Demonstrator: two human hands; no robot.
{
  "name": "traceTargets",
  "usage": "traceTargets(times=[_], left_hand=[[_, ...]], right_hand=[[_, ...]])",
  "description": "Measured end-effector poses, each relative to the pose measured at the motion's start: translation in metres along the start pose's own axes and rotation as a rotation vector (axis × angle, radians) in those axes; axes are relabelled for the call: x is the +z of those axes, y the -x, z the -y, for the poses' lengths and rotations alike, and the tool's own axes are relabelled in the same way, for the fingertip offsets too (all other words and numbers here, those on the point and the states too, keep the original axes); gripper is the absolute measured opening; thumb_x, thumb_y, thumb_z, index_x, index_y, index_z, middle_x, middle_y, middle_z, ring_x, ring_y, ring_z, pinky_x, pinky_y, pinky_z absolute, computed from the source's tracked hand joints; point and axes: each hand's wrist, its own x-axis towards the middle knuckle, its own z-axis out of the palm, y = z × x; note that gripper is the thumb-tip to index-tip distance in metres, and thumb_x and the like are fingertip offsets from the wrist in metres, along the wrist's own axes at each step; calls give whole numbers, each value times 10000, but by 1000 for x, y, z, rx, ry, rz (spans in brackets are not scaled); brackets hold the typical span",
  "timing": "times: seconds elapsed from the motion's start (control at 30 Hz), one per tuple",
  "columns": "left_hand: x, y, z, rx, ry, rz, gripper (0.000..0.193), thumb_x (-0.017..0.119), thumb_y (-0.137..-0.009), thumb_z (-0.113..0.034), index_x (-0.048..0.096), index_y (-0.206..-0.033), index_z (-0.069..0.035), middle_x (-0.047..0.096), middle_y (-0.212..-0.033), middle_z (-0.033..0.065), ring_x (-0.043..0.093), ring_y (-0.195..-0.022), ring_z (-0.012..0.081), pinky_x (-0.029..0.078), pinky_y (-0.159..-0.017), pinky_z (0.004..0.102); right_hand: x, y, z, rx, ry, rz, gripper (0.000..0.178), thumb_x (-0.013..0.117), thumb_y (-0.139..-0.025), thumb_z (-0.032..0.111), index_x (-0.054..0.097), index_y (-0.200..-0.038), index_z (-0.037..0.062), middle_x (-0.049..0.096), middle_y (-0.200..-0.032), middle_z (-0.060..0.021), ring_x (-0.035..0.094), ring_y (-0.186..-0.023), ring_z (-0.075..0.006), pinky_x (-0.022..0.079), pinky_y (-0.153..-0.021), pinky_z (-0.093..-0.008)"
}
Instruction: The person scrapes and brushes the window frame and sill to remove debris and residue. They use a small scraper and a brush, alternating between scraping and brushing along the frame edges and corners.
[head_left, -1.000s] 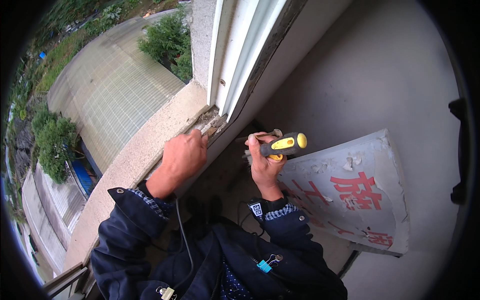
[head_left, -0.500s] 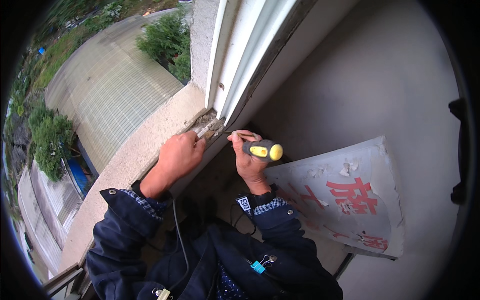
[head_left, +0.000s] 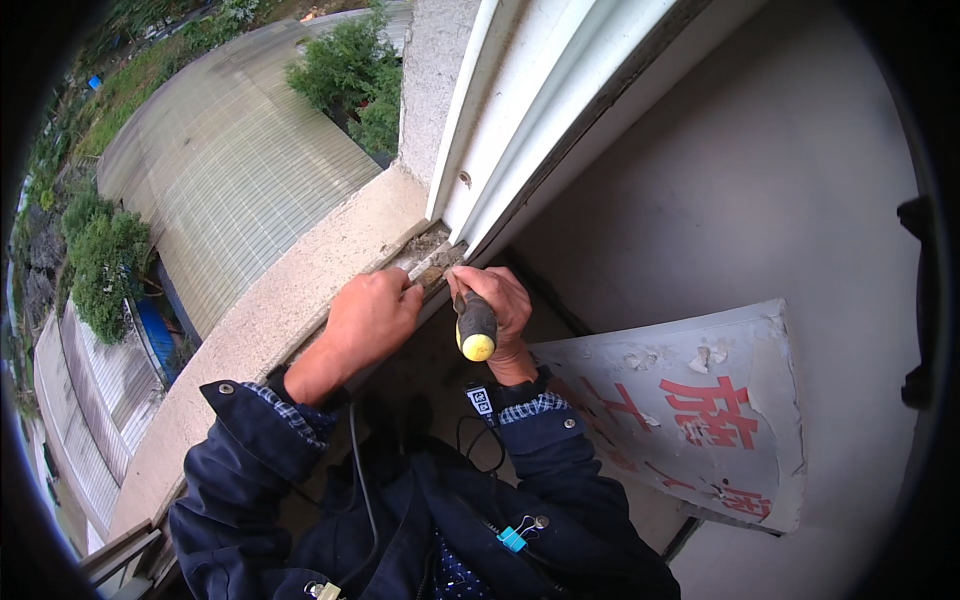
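Observation:
My right hand (head_left: 500, 305) is closed around a screwdriver (head_left: 477, 333) with a black and yellow handle. The handle's yellow end faces back toward me, and the blade is mostly hidden by my fingers. Its front end is at the lower corner of a white window frame (head_left: 500, 130), where the sill is broken and crumbly (head_left: 433, 262). Just left of it, my left hand (head_left: 372, 312) curls over a narrow pale rail (head_left: 425, 268) along the frame's bottom. The fingertips of that hand are hidden underneath.
A rough concrete ledge (head_left: 270, 260) runs along the left, with ribbed roofs (head_left: 240, 160) and trees (head_left: 108, 265) far below. On the right, a torn grey board with red lettering (head_left: 690, 400) leans near a grey wall (head_left: 760, 180). A cable (head_left: 358, 470) hangs by my left sleeve.
My right hand has turned the screwdriver, so its handle has swung from pointing right to pointing toward me. The blade, visible before, is now largely covered. My left hand stays on the rail.

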Motion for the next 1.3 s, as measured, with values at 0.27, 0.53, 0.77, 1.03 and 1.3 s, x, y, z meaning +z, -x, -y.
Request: traceTargets(times=[0.27, 0.53, 0.77, 1.03, 1.3], left_hand=[[9, 8, 1, 105, -31, -129, 293, 599, -964, -238, 626, -857, 33, 651, -718, 292, 653, -703, 493, 529, -665, 558], [4, 23, 3, 128, -30, -152, 224, 607, -959, -196, 629, -874, 10, 632, -684, 270, 641, -663, 473, 506, -607, 538], [-3, 43, 2, 219, -57, -169, 279, 612, -967, -233, 566, -843, 12, 619, -621, 260, 629, -593, 476, 515, -576, 547], [10, 63, -8, 409, -337, -20, 186, 594, -936, -169, 566, -847, -7, 644, -675, 197, 671, -579, 377, 524, -501, 469], [31, 67, -13, 505, -758, 89, 126, 577, -894, -136, 578, -858, -15, 648, -731, 146, 683, -596, 296, 516, -493, 411]], right_hand=[[-3, -2, 0, -96, 10, 65, 276, 782, -812, 24, 679, -1068, 48, 745, -884, -68, 713, -736, -215, 509, -654, -340], [-5, -6, 12, -140, 20, 83, 302, 786, -797, 24, 669, -1074, 48, 749, -906, -68, 700, -718, -210, 496, -650, -335], [-12, -3, 28, -159, 18, 86, 254, 778, -795, 14, 685, -1031, 38, 746, -889, -76, 677, -671, -216, 493, -628, -335], [-49, 26, 42, -25, 3, 88, 291, 784, -773, -16, 661, -1031, 36, 738, -842, -66, 687, -669, -221, 517, -638, -343], [-81, 49, 34, 232, 164, 30, 199, 787, -808, -29, 654, -933, 50, 735, -846, -84, 689, -694, -265, 529, -633, -344]])
